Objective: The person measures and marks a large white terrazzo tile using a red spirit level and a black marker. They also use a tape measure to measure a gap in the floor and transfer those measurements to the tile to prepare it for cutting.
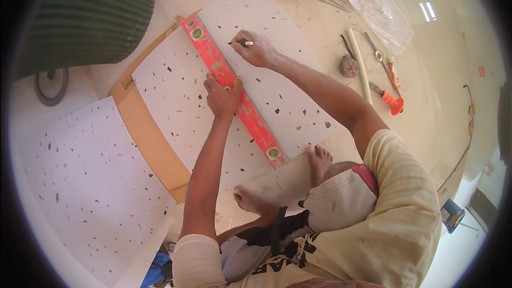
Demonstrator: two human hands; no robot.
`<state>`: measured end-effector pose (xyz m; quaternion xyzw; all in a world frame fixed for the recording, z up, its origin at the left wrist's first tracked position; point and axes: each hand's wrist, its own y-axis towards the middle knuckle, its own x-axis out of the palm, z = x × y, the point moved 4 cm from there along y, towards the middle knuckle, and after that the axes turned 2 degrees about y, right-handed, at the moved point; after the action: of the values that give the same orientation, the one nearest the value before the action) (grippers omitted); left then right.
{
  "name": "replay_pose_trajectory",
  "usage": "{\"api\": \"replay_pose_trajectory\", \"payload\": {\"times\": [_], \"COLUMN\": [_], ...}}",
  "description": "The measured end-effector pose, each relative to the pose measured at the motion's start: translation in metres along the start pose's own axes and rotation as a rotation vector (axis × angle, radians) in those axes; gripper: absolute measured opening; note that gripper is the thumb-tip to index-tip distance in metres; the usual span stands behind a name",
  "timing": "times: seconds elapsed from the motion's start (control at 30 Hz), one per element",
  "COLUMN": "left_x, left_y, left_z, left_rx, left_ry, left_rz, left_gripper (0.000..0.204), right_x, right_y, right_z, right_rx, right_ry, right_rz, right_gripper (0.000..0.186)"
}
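Observation:
A large white speckled terrazzo tile lies in front of me, its far part angled to the upper right. Diagonally across it lies a red spirit level, scuffed and spotted with pale smears. My left hand is clamped over the level's middle, thumb along one edge and fingers over the other. To the right of the level's far end, my right hand pinches a dark marker pen with a whitish end. Its tip points left toward the level, close to the tile's surface; whether it touches I cannot tell.
Brown cardboard edges the tile's left side; another speckled tile lies beyond it. A green ribbed bin with a wheel stands upper left. Rightward lie a tape measure, a pale tube, an orange-handled tool and plastic sheeting.

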<state>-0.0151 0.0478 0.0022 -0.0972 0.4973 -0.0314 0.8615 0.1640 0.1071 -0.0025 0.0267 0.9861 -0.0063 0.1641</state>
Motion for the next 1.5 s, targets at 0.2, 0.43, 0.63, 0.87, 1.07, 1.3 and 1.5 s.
{"api": "replay_pose_trajectory", "payload": {"times": [0.2,0.43,0.63,0.87,1.07,1.3,1.5], "left_x": [0.008,0.01,0.008,0.01,0.01,0.005,0.011], "left_y": [0.006,0.011,0.013,0.015,0.016,0.014,0.018], "left_z": [-0.002,-0.007,-0.002,-0.006,-0.005,0.002,-0.007], "left_rx": [0.055,0.041,0.044,0.05,0.049,0.0,0.051], "left_ry": [0.047,0.047,0.014,-0.003,-0.034,-0.059,-0.049], "left_rz": [0.102,0.102,0.07,0.086,0.08,0.053,0.056], "left_gripper": [0.09,0.09,0.091,0.091,0.091,0.09,0.091], "right_x": [0.002,-0.002,-0.003,-0.001,0.001,-0.001,-0.001], "right_y": [0.01,0.012,0.017,0.028,0.031,0.029,0.035], "right_z": [0.008,0.006,0.01,0.003,0.004,0.005,0.007], "right_rx": [-0.052,-0.022,-0.031,-0.029,-0.045,-0.015,-0.055], "right_ry": [0.047,0.003,0.034,0.06,0.096,0.047,0.091], "right_rz": [0.029,0.049,0.062,0.08,0.1,0.095,0.115], "right_gripper": [0.016,0.016,0.018,0.017,0.017,0.018,0.019]}}
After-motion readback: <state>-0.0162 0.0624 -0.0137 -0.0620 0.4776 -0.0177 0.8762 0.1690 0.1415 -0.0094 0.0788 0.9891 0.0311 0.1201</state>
